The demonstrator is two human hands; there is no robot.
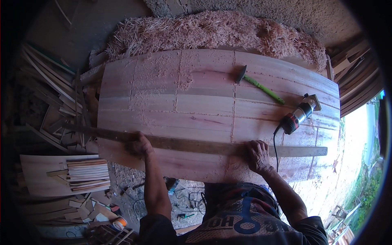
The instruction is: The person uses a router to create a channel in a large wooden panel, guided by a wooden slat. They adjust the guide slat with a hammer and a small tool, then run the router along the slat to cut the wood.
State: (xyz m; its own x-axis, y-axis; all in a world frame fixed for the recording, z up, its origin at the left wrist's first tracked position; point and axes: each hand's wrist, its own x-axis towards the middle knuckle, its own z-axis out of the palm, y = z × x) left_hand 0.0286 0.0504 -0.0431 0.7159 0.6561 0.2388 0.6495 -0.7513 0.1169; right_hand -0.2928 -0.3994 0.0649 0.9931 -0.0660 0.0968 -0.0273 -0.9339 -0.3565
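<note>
Wooden strip (pixel 196 145) (touching both) extends past left hand (pixel 142 145) and right hand (pixel 257 157)

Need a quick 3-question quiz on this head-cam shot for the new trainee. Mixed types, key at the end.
1. True or false: the green-handled hammer with a dark metal head lies left of the black, red and silver handheld power tool, both on the wide, pale wooden panel.
2. What do the left hand and right hand both touch?
A) the hammer
B) the long, narrow brown wooden strip
C) the power tool
3. Fill in: a thin black cord crosses the strip nearest the person's ____ hand.

Key: 1. True. 2. B. 3. Right.
</note>
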